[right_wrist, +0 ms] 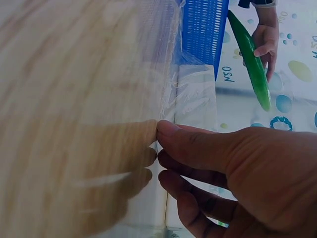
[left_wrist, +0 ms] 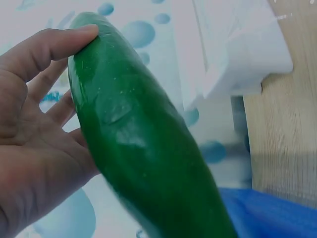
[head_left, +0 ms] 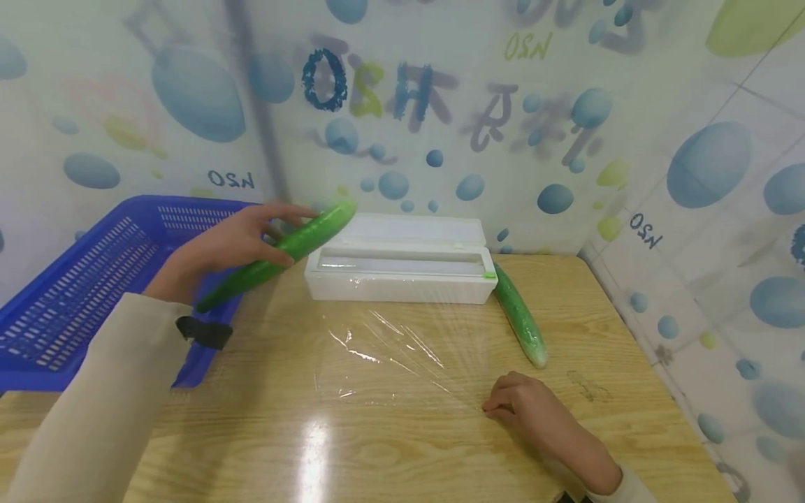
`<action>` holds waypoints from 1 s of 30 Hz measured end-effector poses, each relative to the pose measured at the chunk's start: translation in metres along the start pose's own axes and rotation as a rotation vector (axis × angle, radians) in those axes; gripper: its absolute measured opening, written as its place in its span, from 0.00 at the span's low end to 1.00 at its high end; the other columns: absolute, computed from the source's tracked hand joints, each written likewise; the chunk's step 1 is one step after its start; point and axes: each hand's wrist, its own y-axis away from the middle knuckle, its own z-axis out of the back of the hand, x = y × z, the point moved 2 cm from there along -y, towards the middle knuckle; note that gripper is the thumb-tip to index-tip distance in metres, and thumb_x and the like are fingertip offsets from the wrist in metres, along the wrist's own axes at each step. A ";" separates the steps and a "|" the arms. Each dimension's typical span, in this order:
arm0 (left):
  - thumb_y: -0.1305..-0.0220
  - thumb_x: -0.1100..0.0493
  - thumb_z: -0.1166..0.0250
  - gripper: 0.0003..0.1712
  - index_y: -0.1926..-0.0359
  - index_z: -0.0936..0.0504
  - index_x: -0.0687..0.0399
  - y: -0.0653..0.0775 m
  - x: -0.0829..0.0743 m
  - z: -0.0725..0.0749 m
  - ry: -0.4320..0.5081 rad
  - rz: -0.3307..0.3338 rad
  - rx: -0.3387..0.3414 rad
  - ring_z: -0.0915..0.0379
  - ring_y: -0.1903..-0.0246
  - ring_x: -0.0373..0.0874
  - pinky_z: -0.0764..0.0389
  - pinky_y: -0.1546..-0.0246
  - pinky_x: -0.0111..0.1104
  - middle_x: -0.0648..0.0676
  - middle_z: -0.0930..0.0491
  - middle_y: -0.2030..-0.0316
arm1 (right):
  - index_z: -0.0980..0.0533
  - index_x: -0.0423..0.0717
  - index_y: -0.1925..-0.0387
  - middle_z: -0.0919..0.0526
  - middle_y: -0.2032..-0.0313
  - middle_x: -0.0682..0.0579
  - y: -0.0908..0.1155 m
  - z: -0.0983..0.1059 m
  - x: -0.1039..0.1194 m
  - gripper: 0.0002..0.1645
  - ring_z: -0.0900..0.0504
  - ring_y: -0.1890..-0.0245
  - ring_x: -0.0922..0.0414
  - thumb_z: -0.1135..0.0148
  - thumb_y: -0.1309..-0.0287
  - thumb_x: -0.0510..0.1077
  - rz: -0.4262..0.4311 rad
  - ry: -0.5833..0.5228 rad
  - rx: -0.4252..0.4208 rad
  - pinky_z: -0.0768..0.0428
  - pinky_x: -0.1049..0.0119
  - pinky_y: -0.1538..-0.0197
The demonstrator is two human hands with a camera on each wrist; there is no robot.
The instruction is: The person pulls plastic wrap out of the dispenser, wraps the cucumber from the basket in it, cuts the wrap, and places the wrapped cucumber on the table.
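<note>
My left hand (head_left: 242,237) grips a green cucumber (head_left: 308,236) around its middle, lifted beside the blue basket; the left wrist view shows the thumb (left_wrist: 74,42) lying across the cucumber (left_wrist: 129,124). Low over the table, my right hand (head_left: 534,412) pinches a corner of clear plastic wrap (head_left: 390,349). The sheet stretches back from those fingertips to a white wrap dispenser (head_left: 402,288), whose lid stands raised against the wall. In the right wrist view, thumb and forefinger (right_wrist: 168,130) meet at the film's edge. A second cucumber (head_left: 520,318) lies on the table right of the dispenser.
A blue plastic basket (head_left: 82,293) with slotted walls stands at the left. The wood-grain table (head_left: 251,447) ends at a wall (head_left: 428,161) printed with blue drops behind, and another patterned wall (head_left: 704,279) borders it on the right.
</note>
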 end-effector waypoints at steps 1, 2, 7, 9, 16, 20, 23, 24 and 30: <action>0.46 0.62 0.28 0.41 0.33 0.33 0.41 -0.001 -0.003 -0.003 -0.004 0.005 0.008 0.32 0.45 0.63 0.26 0.57 0.52 0.57 0.29 0.42 | 0.14 0.51 0.72 0.21 0.72 0.65 0.000 0.000 0.000 0.10 0.25 0.70 0.68 0.25 0.58 0.34 -0.001 0.000 0.001 0.22 0.71 0.65; 0.47 0.62 0.28 0.40 0.33 0.32 0.41 -0.001 -0.005 -0.005 -0.005 0.003 0.014 0.32 0.46 0.62 0.26 0.57 0.52 0.57 0.29 0.42 | 0.14 0.51 0.72 0.21 0.72 0.65 0.000 0.000 0.001 0.10 0.25 0.70 0.68 0.25 0.58 0.34 -0.001 0.002 0.000 0.22 0.71 0.65; 0.48 0.64 0.28 0.40 0.35 0.30 0.39 -0.004 -0.016 -0.013 0.019 -0.021 0.032 0.30 0.47 0.59 0.27 0.55 0.50 0.56 0.28 0.43 | 0.14 0.51 0.72 0.21 0.72 0.66 0.000 0.000 0.001 0.10 0.24 0.70 0.68 0.25 0.58 0.34 0.009 0.007 -0.006 0.22 0.69 0.64; 0.49 0.65 0.28 0.39 0.35 0.29 0.39 -0.007 -0.021 -0.018 0.042 -0.047 0.047 0.28 0.48 0.58 0.26 0.57 0.47 0.55 0.27 0.44 | 0.14 0.51 0.72 0.21 0.72 0.66 0.000 0.000 0.001 0.10 0.24 0.70 0.68 0.25 0.58 0.34 0.013 0.008 -0.010 0.21 0.69 0.64; 0.50 0.66 0.29 0.41 0.35 0.30 0.37 -0.022 -0.040 -0.044 0.017 -0.113 0.114 0.25 0.54 0.53 0.24 0.62 0.42 0.51 0.27 0.46 | 0.14 0.50 0.72 0.21 0.72 0.65 0.000 -0.001 0.000 0.10 0.24 0.70 0.68 0.25 0.58 0.34 0.019 -0.001 -0.012 0.23 0.72 0.66; 0.53 0.68 0.28 0.42 0.36 0.28 0.39 -0.029 -0.049 -0.063 0.022 -0.146 0.151 0.26 0.55 0.51 0.24 0.61 0.41 0.50 0.25 0.47 | 0.14 0.50 0.72 0.21 0.72 0.65 0.000 -0.001 0.000 0.10 0.24 0.70 0.67 0.25 0.58 0.34 0.026 -0.001 -0.017 0.23 0.72 0.66; 0.54 0.70 0.28 0.42 0.36 0.28 0.44 -0.033 -0.053 -0.078 0.026 -0.220 0.177 0.26 0.57 0.49 0.23 0.60 0.40 0.51 0.24 0.48 | 0.14 0.50 0.72 0.21 0.72 0.65 0.000 -0.001 -0.001 0.10 0.24 0.70 0.67 0.25 0.59 0.33 0.034 0.002 -0.021 0.23 0.73 0.67; 0.54 0.70 0.28 0.41 0.36 0.27 0.46 -0.034 -0.054 -0.083 0.027 -0.245 0.185 0.26 0.56 0.48 0.23 0.59 0.39 0.52 0.24 0.48 | 0.14 0.50 0.72 0.21 0.72 0.65 0.000 -0.001 -0.001 0.10 0.25 0.70 0.67 0.25 0.59 0.33 0.035 0.003 -0.021 0.23 0.73 0.67; 0.58 0.71 0.26 0.43 0.38 0.26 0.46 -0.041 -0.058 -0.108 0.052 -0.294 0.223 0.24 0.62 0.46 0.22 0.61 0.36 0.50 0.24 0.51 | 0.14 0.50 0.73 0.21 0.72 0.64 0.000 -0.002 -0.003 0.10 0.24 0.70 0.67 0.25 0.59 0.34 0.038 0.013 -0.026 0.23 0.73 0.67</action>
